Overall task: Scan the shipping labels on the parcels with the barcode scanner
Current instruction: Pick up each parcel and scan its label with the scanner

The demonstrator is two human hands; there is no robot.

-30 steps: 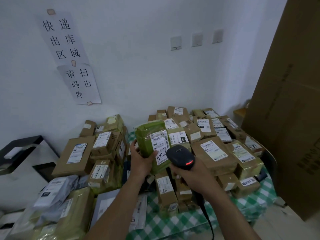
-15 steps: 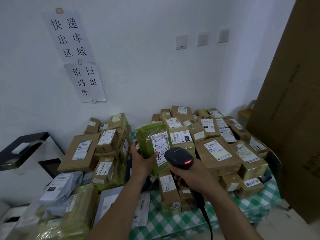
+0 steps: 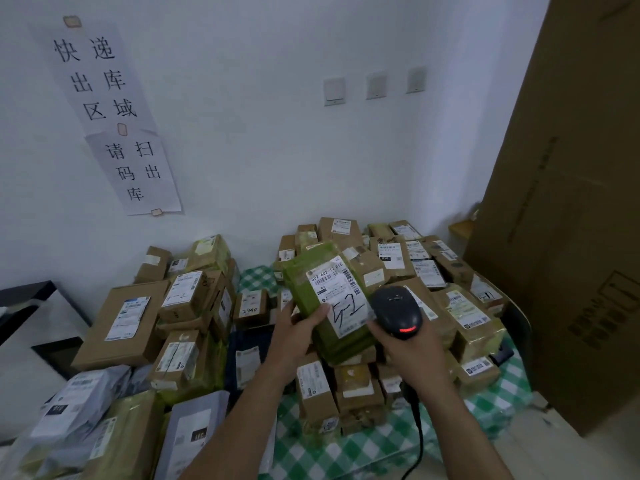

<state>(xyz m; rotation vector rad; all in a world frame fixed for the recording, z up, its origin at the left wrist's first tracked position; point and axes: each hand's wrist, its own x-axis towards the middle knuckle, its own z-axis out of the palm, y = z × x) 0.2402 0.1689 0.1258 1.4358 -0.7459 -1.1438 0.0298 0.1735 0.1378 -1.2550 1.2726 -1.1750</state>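
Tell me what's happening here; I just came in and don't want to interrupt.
A person is scanning parcels. The left hand holds a green parcel above the pile of other parcels, its shipping label facing up. The right hand grips a black barcode scanner, red light showing, close by that label's edge. The pile lies on a green checked tablecloth.

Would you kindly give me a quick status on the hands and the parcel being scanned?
Left hand gripping green parcel. Right hand gripping barcode scanner, beside its shipping label. Barcode uncovered.
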